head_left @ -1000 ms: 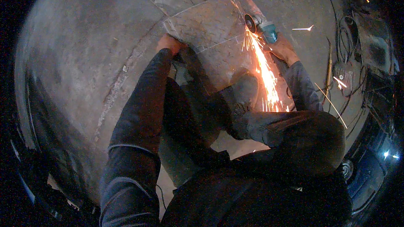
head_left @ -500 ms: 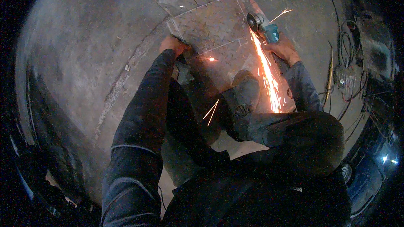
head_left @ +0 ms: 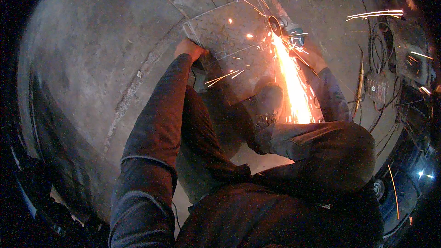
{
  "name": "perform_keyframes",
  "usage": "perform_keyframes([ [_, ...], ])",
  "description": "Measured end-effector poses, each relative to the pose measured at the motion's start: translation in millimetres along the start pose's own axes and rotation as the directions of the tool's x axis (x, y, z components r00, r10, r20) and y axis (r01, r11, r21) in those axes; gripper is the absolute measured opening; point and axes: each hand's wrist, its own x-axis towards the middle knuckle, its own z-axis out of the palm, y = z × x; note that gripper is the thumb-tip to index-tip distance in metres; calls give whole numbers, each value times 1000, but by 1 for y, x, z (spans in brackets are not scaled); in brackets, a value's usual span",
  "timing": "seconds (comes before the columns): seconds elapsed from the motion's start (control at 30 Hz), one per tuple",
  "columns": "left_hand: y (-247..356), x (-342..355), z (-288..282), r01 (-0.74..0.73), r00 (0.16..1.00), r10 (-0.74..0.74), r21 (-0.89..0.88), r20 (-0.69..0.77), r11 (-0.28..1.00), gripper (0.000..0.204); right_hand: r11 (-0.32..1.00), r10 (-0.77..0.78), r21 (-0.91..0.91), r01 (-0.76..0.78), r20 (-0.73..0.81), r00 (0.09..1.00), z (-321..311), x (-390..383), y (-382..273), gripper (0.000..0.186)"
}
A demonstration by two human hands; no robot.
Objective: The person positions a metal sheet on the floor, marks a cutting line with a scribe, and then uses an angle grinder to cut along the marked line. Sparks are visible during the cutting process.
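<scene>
My right hand (head_left: 313, 60) is wrapped round the blue-green body of an angle grinder (head_left: 295, 31). The grinder's disc (head_left: 275, 26) meets the right edge of a flat, dull metal sheet (head_left: 234, 30) lying on the floor. A thick, bright stream of sparks (head_left: 296, 92) pours from the disc back toward me, past my boot, and hides part of the right hand. At the sheet's left corner my left hand (head_left: 189, 49) is closed at the edge; its fingertips are hidden, so what they grip is unclear. My boot (head_left: 268, 98) is at the sheet's near side.
Coiled cables (head_left: 380, 48) lie on the floor at the right, near a small box-like unit (head_left: 379, 87). A thin brass-coloured rod-like tool (head_left: 359, 85) lies beside them. A rough seam (head_left: 133, 85) crosses the concrete at the left. Loose sparks fly widely on the right.
The spark stream has grown wider and brighter, and more sparks scatter round the disc and to the right. Both hands stay almost where they were.
</scene>
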Motion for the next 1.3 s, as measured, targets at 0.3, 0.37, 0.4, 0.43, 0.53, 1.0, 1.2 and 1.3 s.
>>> perform_keyframes([
  [0.3,10,-1,-12,-18,1000,18,2,15,1000,78,996,-81,41,79,40,996,3,5,14,93],
  [0.37,3,3,-12,0,1000,0,0,21,1000,76,954,-263,160,254,33,964,10,10,30,91],
  [0.4,-2,10,-10,6,1000,-6,5,25,1000,76,916,-349,217,337,19,937,11,13,38,90],
  [0.43,2,9,-11,7,999,-8,12,36,1000,75,871,-425,270,410,-1,905,11,13,44,89],
  [0.53,17,5,-11,-41,998,40,28,52,999,74,946,-281,166,280,-16,960,8,29,49,80],
  [1.0,7,-5,-3,-44,998,48,94,-43,995,75,999,6,43,-12,148,989,-11,16,3,77],
  [1.2,13,0,3,-8,1000,9,62,-17,998,79,999,6,-42,-6,-15,1000,8,36,39,92],
  [1.3,10,-14,-3,-18,1000,20,93,-13,995,75,999,37,0,-37,-6,999,7,18,8,90],
])
